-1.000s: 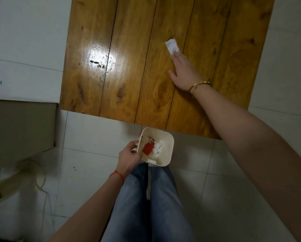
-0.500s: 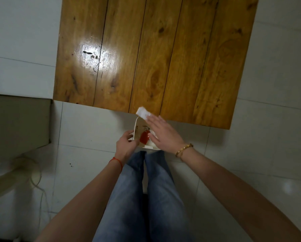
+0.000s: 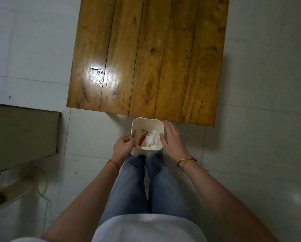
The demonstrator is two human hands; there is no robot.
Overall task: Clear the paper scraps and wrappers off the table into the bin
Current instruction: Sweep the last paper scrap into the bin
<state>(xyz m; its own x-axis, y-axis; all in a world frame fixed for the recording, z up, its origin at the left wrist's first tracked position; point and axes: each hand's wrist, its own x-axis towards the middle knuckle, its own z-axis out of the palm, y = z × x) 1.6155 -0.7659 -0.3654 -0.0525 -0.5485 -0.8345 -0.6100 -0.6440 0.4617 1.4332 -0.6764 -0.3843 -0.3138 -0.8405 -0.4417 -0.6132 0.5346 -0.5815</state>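
Left hand is seen clamped on the near-left rim of the bin, fingers curled over the edge, a red string worn at the wrist. Right hand is laid flat and open against the opposite side of that bin, thumb hooked just inside the rim, nothing held in it; a gold bangle is worn behind it. Between the two hands, white paper scraps and a red wrapper are seen lying inside the bin. Just beyond the fingertips, the wooden table is found, its near edge touching close to the bin's far rim. Below the wrists, blue jeans are seen over pale floor tiles.
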